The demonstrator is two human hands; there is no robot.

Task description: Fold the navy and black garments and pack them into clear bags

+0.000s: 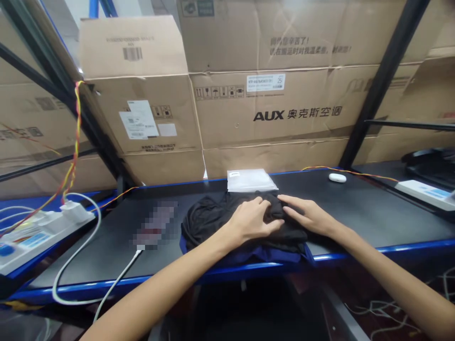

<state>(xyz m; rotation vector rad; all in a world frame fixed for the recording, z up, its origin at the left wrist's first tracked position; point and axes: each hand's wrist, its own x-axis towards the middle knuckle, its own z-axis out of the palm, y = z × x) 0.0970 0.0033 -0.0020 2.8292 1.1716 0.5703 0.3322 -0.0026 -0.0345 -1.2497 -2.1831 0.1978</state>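
Note:
A bunched black cloth garment (213, 215) lies at the front edge of the table, with dark blue fabric (245, 255) showing beneath it. On top of it, my left hand (251, 219) has its fingers bent into the black cloth, with a fold between thumb and fingers. My right hand (309, 215) rests at the garment's right side, fingers stretched out and touching the cloth. Just behind the garment is a flat white translucent packet (251, 180) with a small label.
A blurred-out phone-like object (156, 225) on a white cable (119, 274) lies left on the black tabletop (355, 213). A small white case (337, 178) sits back right. Power strips (46, 232) flank both sides. Large cardboard boxes (284, 128) and black metal posts (384, 80) stand behind.

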